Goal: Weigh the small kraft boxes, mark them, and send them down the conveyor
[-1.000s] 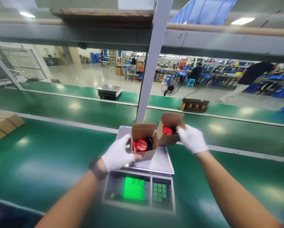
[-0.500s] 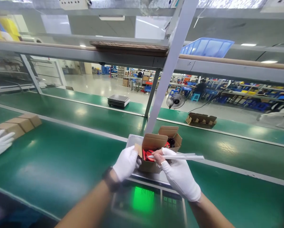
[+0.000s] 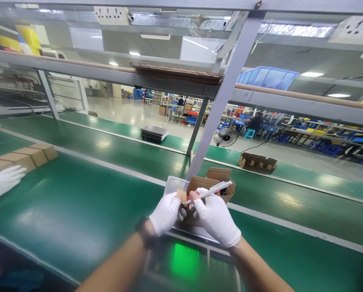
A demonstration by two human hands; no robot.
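My left hand [image 3: 165, 214], in a white glove with bare fingertips, pinches the small side flap [image 3: 182, 196] of an open cardboard box [image 3: 201, 183]. In my right hand [image 3: 218, 221], gloved likewise, is a white pen [image 3: 213, 189], its tip at that flap. A sliver of red shows inside the box; my right hand hides most of the contents. The box stands on a weighing scale [image 3: 176, 185] with a glowing green display [image 3: 185, 259], whose digits are too blurred to read. Right behind it is a second open box [image 3: 230, 190] with something dark inside.
At the left, a co-worker's gloved hand [image 3: 7, 182] rests by a row of closed cartons [image 3: 37, 156]. A slanted metal post [image 3: 213, 109] rises just behind the boxes. Farther back on the green bench are another scale [image 3: 154, 133] and a cardboard divider tray [image 3: 257, 163].
My right hand has moved left, bringing the pen tip from over the box's red contents to the side flap. The pen now tilts upward. My left hand keeps its hold on the flap.
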